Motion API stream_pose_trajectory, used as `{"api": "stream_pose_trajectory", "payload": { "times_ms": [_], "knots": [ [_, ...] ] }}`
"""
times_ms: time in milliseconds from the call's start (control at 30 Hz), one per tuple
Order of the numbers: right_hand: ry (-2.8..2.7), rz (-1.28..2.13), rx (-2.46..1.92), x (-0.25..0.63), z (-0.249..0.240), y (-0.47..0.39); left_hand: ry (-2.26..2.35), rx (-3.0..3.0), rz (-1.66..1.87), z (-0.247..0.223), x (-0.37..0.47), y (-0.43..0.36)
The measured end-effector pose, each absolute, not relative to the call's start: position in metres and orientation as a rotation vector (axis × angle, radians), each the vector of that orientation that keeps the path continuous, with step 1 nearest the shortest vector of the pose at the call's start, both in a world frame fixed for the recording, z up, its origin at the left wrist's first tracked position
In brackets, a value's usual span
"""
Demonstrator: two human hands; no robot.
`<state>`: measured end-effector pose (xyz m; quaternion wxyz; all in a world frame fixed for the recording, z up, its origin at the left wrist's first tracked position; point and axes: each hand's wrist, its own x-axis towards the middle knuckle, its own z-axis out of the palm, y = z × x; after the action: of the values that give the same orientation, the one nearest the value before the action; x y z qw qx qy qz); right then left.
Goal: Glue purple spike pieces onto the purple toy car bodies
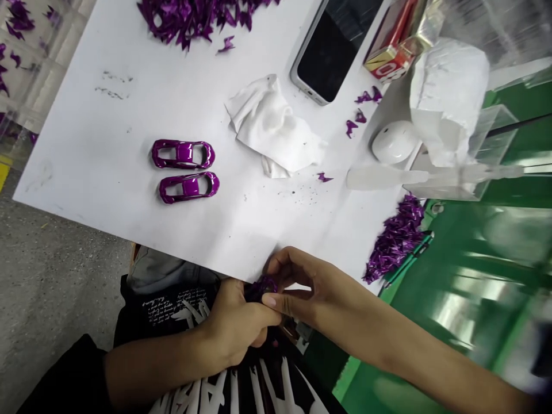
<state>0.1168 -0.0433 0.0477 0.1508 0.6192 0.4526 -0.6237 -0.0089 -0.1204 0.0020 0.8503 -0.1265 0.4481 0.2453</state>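
Purple part mostly covered by left hand and right hand; shape not determinable. Phone and red box cut off by top edge. Green surface at right heavily blurred. Clear tool smeared, kind unclear.

free: bare board left | blocked: car shells, cloth

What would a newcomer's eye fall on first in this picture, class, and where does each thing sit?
Two glossy purple toy car bodies lie side by side on the white board, left of a crumpled white cloth. At the near edge, the left hand and right hand together pinch a small purple part. A heap of purple scraps lies at the far edge, beside a phone.
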Motion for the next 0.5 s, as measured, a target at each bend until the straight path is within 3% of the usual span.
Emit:
{"api": "stream_pose_trajectory", "payload": {
  "times_ms": [300, 500],
  "knots": [
    [1.365, -1.761, 1.836, 0.112, 0.049, -0.044, 0.910, -0.306, 0.579, -0.007, -0.006, -0.126],
    [1.518, -1.771, 1.975, 0.119, 0.057, -0.079, 1.037, -0.012, 0.591, 0.001, -0.018, -0.137]
  ]
}}
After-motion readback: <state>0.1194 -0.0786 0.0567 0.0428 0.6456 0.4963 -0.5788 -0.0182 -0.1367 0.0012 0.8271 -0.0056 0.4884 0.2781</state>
